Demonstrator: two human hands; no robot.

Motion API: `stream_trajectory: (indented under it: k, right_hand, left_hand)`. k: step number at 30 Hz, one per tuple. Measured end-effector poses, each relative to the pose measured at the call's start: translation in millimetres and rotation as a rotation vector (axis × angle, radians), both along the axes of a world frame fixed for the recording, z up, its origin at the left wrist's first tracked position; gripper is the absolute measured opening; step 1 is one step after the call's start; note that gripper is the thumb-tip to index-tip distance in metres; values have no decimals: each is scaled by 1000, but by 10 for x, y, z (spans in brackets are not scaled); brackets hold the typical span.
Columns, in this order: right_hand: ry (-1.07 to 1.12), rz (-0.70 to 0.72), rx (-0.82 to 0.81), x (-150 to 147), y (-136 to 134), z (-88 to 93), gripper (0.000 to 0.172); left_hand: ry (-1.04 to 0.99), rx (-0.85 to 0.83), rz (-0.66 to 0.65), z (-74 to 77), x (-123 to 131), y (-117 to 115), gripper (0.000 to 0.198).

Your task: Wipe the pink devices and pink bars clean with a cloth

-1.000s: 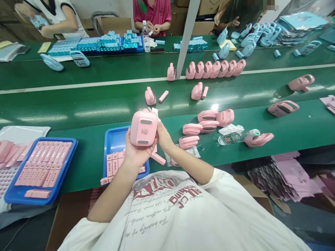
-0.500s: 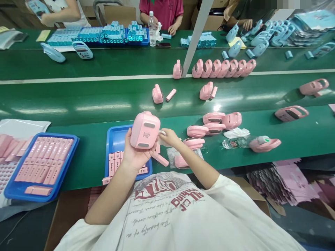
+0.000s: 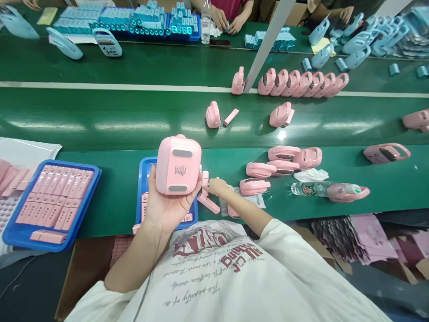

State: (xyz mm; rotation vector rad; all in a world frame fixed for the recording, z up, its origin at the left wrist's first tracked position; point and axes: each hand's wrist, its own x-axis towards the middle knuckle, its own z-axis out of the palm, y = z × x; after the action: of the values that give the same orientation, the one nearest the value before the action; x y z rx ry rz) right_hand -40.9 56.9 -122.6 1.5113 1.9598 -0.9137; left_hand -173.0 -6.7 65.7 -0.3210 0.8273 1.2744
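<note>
My left hand (image 3: 167,208) cradles a pink portable speaker (image 3: 178,165) from beneath, fingers curled around its sides. Its underside faces me, showing two grey foot pads and small printed text. To the right, my right hand (image 3: 217,186) is closed, its fingertips at a small pink block (image 3: 205,178); what they pinch is hidden. A pink stick-shaped piece (image 3: 209,204) lies just below that hand. Partly behind my left hand is a blue tray (image 3: 143,172) with more pink sticks in it.
Another blue tray (image 3: 95,183) of pink sticks lies left. Pink speakers (image 3: 258,170), a white tissue (image 3: 311,175) and a plastic bottle (image 3: 310,189) lie right. Ahead, pink speakers (image 3: 303,84) line the green bench beside a slanted post (image 3: 268,47). Co-workers' hands (image 3: 228,20) are across, near blue pieces.
The held speaker has come slightly closer and left. My right hand has moved away from it, down beside the pink pieces; the white thing at its fingers no longer shows. The view has shifted a little.
</note>
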Motion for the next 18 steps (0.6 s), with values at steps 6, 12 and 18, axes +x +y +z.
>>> stream_trajectory:
  k: [6,12,18]
  right_hand:
    - [-5,9,-30,-7,31,-67,40]
    - [29,-7,-43,2,44,-171,42]
    - [78,-62,-55,90,47,-182,41]
  left_hand:
    - [-34,-6,0,11,-20,-20,59]
    - [-51,0,-2,-66,-42,30,57]
    - [-55,-39,-15,-79,-55,82,58]
